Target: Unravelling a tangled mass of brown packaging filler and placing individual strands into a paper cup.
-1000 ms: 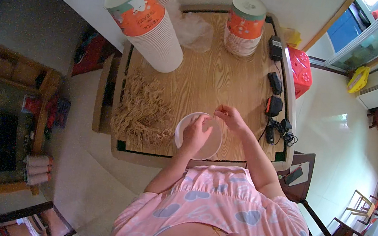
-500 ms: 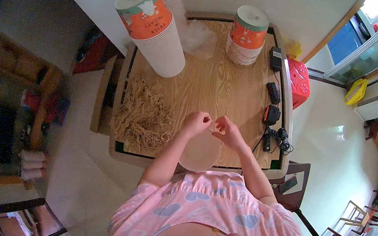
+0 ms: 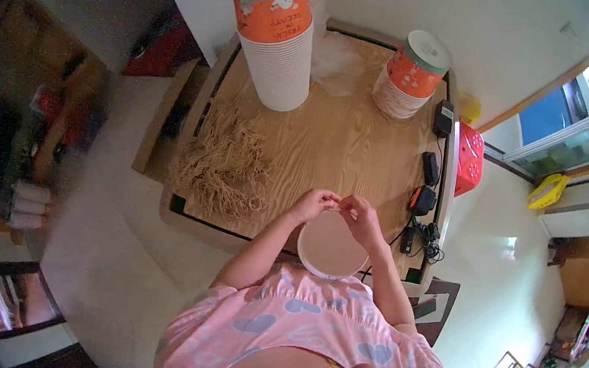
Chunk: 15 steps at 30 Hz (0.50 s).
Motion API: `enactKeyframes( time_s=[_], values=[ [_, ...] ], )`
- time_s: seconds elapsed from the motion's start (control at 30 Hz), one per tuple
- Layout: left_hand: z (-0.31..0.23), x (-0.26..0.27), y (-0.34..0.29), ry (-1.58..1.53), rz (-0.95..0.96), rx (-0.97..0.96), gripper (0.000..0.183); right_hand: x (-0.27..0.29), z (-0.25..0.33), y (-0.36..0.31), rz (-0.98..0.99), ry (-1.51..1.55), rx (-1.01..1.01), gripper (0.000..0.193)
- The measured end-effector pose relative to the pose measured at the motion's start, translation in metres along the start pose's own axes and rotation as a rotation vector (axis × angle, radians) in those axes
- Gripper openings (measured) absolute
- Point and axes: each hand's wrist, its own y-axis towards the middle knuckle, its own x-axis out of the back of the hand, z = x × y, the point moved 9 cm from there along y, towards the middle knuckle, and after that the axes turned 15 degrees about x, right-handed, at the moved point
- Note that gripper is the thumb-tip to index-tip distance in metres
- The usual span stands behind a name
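A round pale paper bucket [image 3: 333, 246] is in front of my body at the table's near edge, its wide circle facing up. At its far rim, my left hand [image 3: 316, 205] and my right hand [image 3: 362, 222] meet with fingertips pinched together. Whatever is between the fingers is too small to make out. To the left of my hands lies a tangled heap of tan twine [image 3: 228, 163]. Behind the heap rises a tall stack of nested paper buckets [image 3: 276, 72], upside down, its top one orange and green. A shorter stack [image 3: 411, 76] of the same buckets stands far right.
Along the right edge of the wooden table [image 3: 323, 143] lie a black adapter [image 3: 443, 120], an orange-black device [image 3: 423, 201] and coiled black cables [image 3: 430, 248]. Clear plastic wrap [image 3: 341, 63] is at the back. A red stool [image 3: 469, 159] stands beyond the right edge.
My hands have drawn closer together, fingertips now meeting at the far rim of the bucket. More of the bucket's circle shows. The whole view has shifted and turned somewhat.
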Motion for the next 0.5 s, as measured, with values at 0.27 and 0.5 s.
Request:
enactKeyframes(
  time_s=[0.27,0.5],
  values=[
    [-0.03,-0.014,-0.004,0.352,0.23,0.006,0.019,-0.011,0.001,0.002,0.006,-0.132,0.151,0.01],
    [-0.006,0.002,0.005,0.506,0.108,0.019,0.014,-0.02,0.006,0.001,0.024,-0.155,0.133,0.012]
  ],
)
